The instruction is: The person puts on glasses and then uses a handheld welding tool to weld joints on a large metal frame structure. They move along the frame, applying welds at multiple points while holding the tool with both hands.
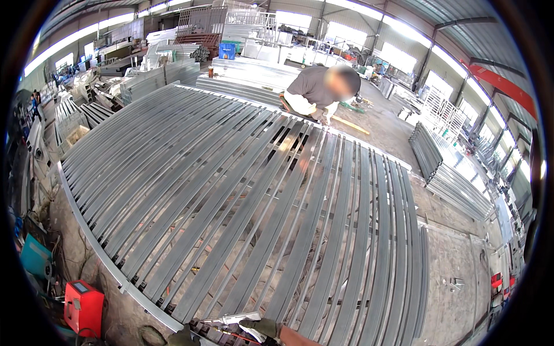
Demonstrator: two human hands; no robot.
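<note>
A wide panel of parallel grey metal bars (231, 256) stretches in front of me, edged by a pale curved rail (95, 247). At its near edge, my right hand (262, 327) wears a dark glove and looks closed, bent beside a pale, narrow, elongated piece (231, 318). What its fingers hold cannot be made out. A thin red-orange cable (239, 336) runs just below that piece. My left hand (183, 337), in a dark glove, shows only partly at the lower edge, near the rail's end; its fingers are hidden.
Across the panel a co-worker (314, 86) leans over the far edge, with a bright glow near their hands. A red box-shaped machine (83, 308) and a teal container (36, 256) stand at lower left. Stacked metal panels (441, 164) lie at right; cables run beneath the bars.
</note>
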